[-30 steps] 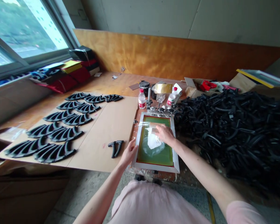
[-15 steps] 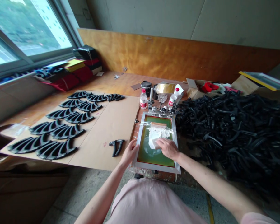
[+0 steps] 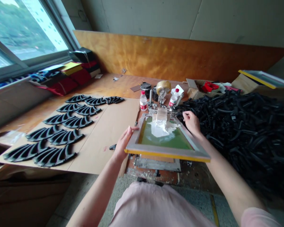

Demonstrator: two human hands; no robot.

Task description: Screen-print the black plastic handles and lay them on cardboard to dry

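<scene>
A silk-screen frame [image 3: 168,153] with green mesh is raised at its near edge, tilted above a small metal base [image 3: 172,164]. My left hand [image 3: 124,142] holds its left side, thumb and fingers at the rim. White ink [image 3: 159,129] lies on the mesh, and a squeegee [image 3: 162,115] rests at the far end, untouched. My right hand [image 3: 191,122], its fingers curled, is just right of the frame beside the pile of black plastic parts [image 3: 241,135]. Whether anything is inside those fingers is hidden. One black handle-shaped part [image 3: 113,147] shows partly behind my left hand.
Rows of fanned black parts [image 3: 55,156] cover the left of a cardboard sheet [image 3: 101,129]. Behind the frame stand two red-capped bottles [image 3: 143,102], a dark jar [image 3: 145,90] and a tape roll [image 3: 163,85]. An open carton [image 3: 191,90] sits behind the pile.
The frame's near edge has come up off the base. My right hand has let go of the squeegee and moved right; the squeegee now sits at the far end. My left hand stays at the frame.
</scene>
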